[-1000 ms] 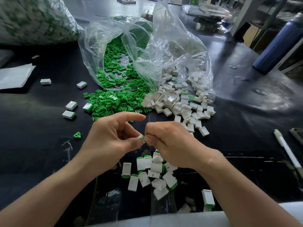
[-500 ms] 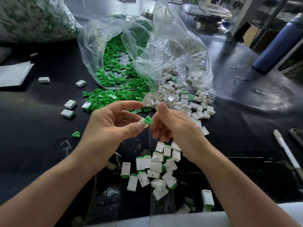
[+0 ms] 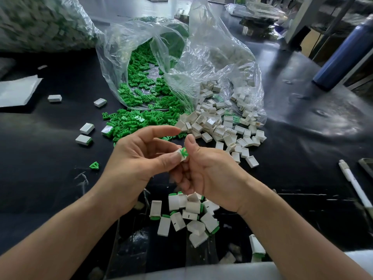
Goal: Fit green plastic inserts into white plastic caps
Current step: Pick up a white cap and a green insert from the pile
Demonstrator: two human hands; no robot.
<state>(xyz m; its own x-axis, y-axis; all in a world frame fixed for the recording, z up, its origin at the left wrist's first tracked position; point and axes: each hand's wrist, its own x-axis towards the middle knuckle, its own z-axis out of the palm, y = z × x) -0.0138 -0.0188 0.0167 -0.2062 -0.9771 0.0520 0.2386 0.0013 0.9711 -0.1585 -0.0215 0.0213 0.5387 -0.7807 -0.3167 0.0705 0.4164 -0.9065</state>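
Between my hands is a white cap with a green insert (image 3: 183, 153) set in its open end. My left hand (image 3: 139, 160) pinches the cap between thumb and fingers. My right hand (image 3: 210, 172) holds it from the right, thumb pressed beside the insert. Loose green inserts (image 3: 141, 120) spill from a clear bag (image 3: 161, 63) behind my hands. Empty white caps (image 3: 220, 126) lie heaped to their right. A pile of fitted caps (image 3: 187, 215) lies below my hands near the table's front edge.
Stray caps (image 3: 87, 128) and a single green insert (image 3: 94, 165) lie on the black table at left. A white pen (image 3: 355, 184) lies at right, a blue bottle (image 3: 343, 55) stands at back right, and a full bag (image 3: 40, 23) sits at back left.
My hands parted and rose from the pile, then my right hand closed back in on the cap. The green insert now shows in the cap's open end.
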